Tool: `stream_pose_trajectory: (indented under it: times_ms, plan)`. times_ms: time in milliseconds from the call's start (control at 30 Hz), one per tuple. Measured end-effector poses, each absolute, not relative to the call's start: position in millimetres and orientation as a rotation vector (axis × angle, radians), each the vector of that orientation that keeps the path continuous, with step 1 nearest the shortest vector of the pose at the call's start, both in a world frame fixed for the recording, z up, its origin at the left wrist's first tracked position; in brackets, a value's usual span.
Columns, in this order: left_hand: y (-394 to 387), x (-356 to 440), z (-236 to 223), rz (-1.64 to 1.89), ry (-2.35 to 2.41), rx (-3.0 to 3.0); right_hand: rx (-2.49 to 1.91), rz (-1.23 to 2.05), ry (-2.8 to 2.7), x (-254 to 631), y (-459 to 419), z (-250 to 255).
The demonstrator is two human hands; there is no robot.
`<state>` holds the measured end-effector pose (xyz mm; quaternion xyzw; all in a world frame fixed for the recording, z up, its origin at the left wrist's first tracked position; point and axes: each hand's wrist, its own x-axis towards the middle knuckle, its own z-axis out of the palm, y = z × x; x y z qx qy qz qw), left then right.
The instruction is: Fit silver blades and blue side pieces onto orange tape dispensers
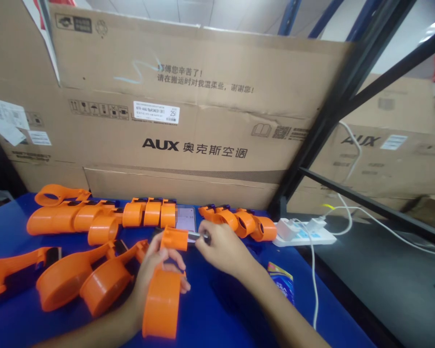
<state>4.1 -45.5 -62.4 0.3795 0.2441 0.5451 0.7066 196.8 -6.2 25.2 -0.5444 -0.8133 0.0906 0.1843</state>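
My left hand (155,270) is closed around an orange plastic tape dispenser (163,299), holding it up over the blue table (217,314). My right hand (221,249) pinches a small dark metal part (199,236) at the dispenser's front end (174,239). Both hands meet at the middle of the table, just in front of a phone (186,218) lying flat.
Several more orange dispensers lie in rows at the back (94,217), at the left front (65,278) and right of the phone (239,221). A white power strip (304,234) with cables sits at the right. Large cardboard boxes (188,121) stand behind; a small blue packet (281,282) lies near my right arm.
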Motion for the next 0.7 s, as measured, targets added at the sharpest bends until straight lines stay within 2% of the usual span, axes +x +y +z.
stream_pose_trajectory:
  times_ms: [167,400,700]
  plan:
    - [-39.6,15.6,-73.8,1.174,0.517,0.821,-1.378,0.465,-1.961,219.3,6.9,14.2]
    - [-36.7,11.3,-76.2,1.153,0.577,0.726,-1.209,0.762,-1.901,220.0,-10.7,14.0]
    - [-33.0,-6.3,-83.0,0.906,0.592,0.743,-1.159,0.695,-1.923,209.1,-14.7,4.3]
